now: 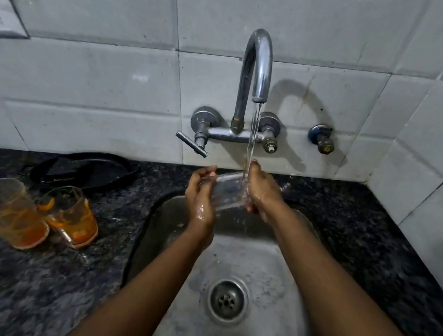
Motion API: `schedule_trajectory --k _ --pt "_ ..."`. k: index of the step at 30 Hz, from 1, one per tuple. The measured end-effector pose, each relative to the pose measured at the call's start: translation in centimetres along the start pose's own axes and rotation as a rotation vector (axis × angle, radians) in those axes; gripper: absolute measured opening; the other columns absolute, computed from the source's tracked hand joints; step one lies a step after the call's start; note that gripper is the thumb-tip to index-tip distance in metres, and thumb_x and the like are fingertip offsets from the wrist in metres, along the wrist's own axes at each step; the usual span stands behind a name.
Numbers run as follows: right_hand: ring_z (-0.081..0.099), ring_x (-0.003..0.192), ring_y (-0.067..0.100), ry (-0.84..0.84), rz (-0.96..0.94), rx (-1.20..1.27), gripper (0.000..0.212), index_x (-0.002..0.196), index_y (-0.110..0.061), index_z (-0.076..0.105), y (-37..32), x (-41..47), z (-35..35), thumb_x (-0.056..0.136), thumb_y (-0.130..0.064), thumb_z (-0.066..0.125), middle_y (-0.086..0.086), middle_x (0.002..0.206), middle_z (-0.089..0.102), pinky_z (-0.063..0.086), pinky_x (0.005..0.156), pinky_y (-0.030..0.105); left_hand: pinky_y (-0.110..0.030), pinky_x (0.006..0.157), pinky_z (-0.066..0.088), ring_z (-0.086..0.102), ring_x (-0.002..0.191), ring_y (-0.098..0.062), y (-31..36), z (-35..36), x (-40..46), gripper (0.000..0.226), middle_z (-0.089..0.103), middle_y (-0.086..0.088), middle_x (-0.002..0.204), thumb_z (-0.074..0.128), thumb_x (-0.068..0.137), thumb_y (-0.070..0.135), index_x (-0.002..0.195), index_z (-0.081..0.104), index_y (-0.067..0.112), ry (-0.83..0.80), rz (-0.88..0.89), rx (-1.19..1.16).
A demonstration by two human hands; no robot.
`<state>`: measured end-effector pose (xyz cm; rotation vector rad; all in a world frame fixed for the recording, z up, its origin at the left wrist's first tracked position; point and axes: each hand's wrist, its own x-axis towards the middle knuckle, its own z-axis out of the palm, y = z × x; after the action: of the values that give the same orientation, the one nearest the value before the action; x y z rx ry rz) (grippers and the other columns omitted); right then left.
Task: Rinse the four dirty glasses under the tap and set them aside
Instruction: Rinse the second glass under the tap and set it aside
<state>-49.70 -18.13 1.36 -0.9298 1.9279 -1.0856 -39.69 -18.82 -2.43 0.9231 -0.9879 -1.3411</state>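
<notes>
Both hands, left point(202, 193) and right point(260, 192), grip a clear glass point(230, 190) under tap point(256, 66) water.

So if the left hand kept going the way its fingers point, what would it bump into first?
The left hand grips the glass over the sink, fingers pointing up and away. Past the glass, it would probably meet the tap body or the tiled wall behind it, though depth is hard to judge.

Orange-stained glasses point(30, 214); black speckled counter point(33, 284); white tiles point(86, 76).
</notes>
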Motion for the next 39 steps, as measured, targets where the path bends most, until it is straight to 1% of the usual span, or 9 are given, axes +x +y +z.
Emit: schedule_trajectory --k 4,6,9,15,20,24,29,33,39 --pt "0.051 0.030 0.017 -0.216 0.346 0.427 0.044 0.086 -0.008 0.056 0.9 -0.3 -0.7 0.098 -0.037 0.024 0.011 0.055 0.061 0.031 0.029 0.012 -0.023 0.099 0.040 0.051 0.116 -0.015 -0.6 -1.8 0.9 0.030 0.053 -0.007 0.122 0.042 0.096 0.022 0.123 0.054 0.016 -0.162 0.737 0.544" --pt "0.053 0.037 0.017 -0.221 0.332 0.454 0.040 0.084 -0.011 0.054 1.9 -0.4 -0.9 0.097 -0.037 0.027 0.010 0.066 0.059 0.033 0.030 0.014 -0.028 0.097 0.041 0.052 0.113 -0.016 -0.8 -2.5 1.1 0.035 0.054 -0.005 0.118 0.035 0.096 0.027 0.122 0.055 0.014 -0.229 0.800 0.595" --pt "0.051 0.062 0.019 -0.076 0.123 0.365 0.044 0.086 -0.013 0.056 3.5 -0.2 -0.4 0.096 -0.046 0.028 0.009 0.079 0.057 0.036 0.051 0.024 -0.033 0.087 0.049 0.058 0.096 -0.010 -1.1 -2.1 1.4 0.038 0.059 -0.001 0.102 0.028 0.095 0.040 0.107 0.058 0.019 -0.202 0.569 0.504" --pt "0.059 0.095 0.013 0.147 -0.626 -0.022 0.038 0.112 -0.017 0.049 5.1 -2.7 -3.3 0.086 -0.043 0.058 0.002 0.107 0.059 0.049 0.075 0.021 -0.047 0.081 0.055 0.063 0.096 -0.031 0.8 1.1 2.0 0.048 0.062 -0.021 0.112 0.024 0.099 0.041 0.114 0.054 0.007 -0.287 -0.396 0.202" --pt "0.052 0.117 0.031 0.281 -1.062 -0.643 0.061 0.125 -0.003 0.042 8.8 -2.7 -5.2 0.082 -0.042 0.060 0.022 0.127 0.051 0.048 0.096 0.038 -0.039 0.078 0.054 0.061 0.086 -0.028 2.5 3.3 1.7 0.041 0.060 -0.017 0.099 0.039 0.094 0.044 0.105 0.055 0.008 -0.387 -0.540 0.089" --pt "0.059 0.101 0.024 0.306 -0.785 -0.424 0.072 0.124 -0.013 0.036 8.6 -4.0 -5.1 0.067 -0.041 0.070 0.011 0.118 0.056 0.050 0.083 0.030 -0.022 0.052 0.052 0.060 0.069 -0.019 2.3 4.7 0.6 0.034 0.061 -0.007 0.080 0.056 0.089 0.033 0.105 0.060 0.003 -0.362 -0.290 0.160" --pt "0.067 0.087 0.022 -0.174 -0.252 0.299 0.050 0.105 -0.017 0.055 6.7 -4.5 -5.5 0.065 -0.002 0.080 0.009 0.103 0.066 0.057 0.073 0.034 -0.028 0.067 0.053 0.060 0.071 -0.019 1.9 4.1 0.9 0.017 0.064 -0.004 0.075 0.069 0.080 0.027 0.083 0.065 0.010 -0.411 -0.185 0.105" --pt "0.066 0.084 0.020 -0.229 -0.303 0.166 0.048 0.103 -0.016 0.056 6.2 -4.2 -5.4 0.064 0.002 0.079 0.005 0.097 0.067 0.056 0.069 0.025 -0.039 0.093 0.049 0.063 0.093 -0.022 2.3 3.1 1.3 0.038 0.069 -0.012 0.100 0.049 0.090 0.037 0.100 0.067 0.005 -0.417 -0.269 -0.102" --pt "0.062 0.093 0.016 -0.049 -0.445 -0.086 0.073 0.115 -0.013 0.053 4.9 -3.2 -3.3 0.050 -0.003 0.086 -0.002 0.101 0.062 0.046 0.066 0.012 -0.036 0.098 0.046 0.067 0.091 -0.021 3.8 2.8 1.9 0.045 0.073 -0.011 0.091 0.032 0.098 0.032 0.096 0.065 0.001 -0.366 -0.282 -0.265"
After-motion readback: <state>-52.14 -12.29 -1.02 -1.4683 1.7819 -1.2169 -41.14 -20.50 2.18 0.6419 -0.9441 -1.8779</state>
